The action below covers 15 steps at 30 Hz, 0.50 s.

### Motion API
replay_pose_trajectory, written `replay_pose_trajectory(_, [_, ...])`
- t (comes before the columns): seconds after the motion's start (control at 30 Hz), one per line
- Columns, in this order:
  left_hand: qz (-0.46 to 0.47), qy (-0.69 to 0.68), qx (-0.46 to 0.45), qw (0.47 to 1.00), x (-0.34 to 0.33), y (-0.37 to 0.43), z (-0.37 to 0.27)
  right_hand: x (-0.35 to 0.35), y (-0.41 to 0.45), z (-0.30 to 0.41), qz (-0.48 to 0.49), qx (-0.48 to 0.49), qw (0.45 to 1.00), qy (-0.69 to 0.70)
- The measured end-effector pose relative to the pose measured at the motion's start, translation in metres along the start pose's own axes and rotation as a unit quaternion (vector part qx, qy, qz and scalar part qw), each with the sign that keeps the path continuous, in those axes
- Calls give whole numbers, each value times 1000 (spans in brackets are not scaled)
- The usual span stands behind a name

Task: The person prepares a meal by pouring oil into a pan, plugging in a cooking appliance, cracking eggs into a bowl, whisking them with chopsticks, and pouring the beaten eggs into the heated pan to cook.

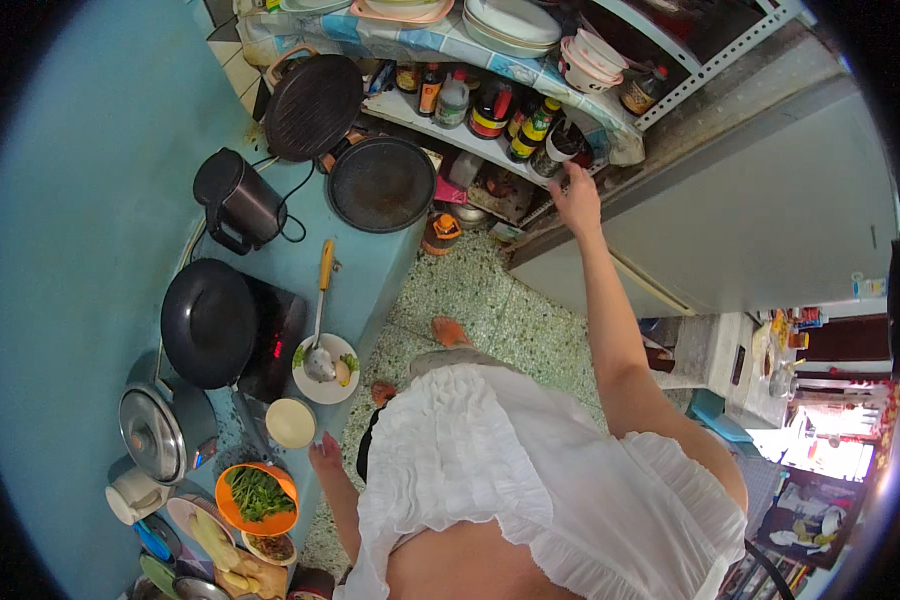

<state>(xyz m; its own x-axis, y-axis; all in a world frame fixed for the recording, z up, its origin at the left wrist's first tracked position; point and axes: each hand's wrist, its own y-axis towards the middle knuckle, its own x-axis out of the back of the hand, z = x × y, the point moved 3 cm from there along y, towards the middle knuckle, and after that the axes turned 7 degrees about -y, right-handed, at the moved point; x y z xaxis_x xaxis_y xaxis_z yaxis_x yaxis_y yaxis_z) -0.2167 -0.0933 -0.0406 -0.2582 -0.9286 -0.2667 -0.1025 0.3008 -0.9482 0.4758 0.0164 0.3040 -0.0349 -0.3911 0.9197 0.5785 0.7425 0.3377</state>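
My right hand (579, 201) is stretched out to the condiment shelf (465, 135). Its thumb and fingers are apart, right by a jar with a white lid (560, 148); whether they touch it is unclear. Low at the counter's edge, my left hand (327, 454) hangs beside a cream bowl (291, 423) and holds nothing visible. Ahead of that bowl, a white plate (316, 391) carries a metal ladle (319, 361) with a wooden handle and some green garnish. A black wok (208, 322) sits on an induction cooker (279, 330) with a lit red display.
An electric kettle (236, 199), a flat pan (382, 184) and a ridged pan (313, 107) stand farther along the counter. Nearer are a lidded pot (150, 433) and an orange bowl of greens (259, 495). A refrigerator (735, 202) rises on the right. A bottle with an orange cap (442, 231) is on the floor.
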Motion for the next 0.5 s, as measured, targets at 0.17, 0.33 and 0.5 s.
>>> replay_pose_trajectory(0.17, [141,27,-3,990,10,10,38,-25,79,-23,0,42,997,-64])
replay_pose_trajectory(0.33, [25,-25,-49,998,-45,-50,121,-81,131,-55,-6,183,948,-259])
replay_pose_trajectory(0.5, [89,-62,-23,994,-93,-105,175,-112,152,-102,75,248,934,-245])
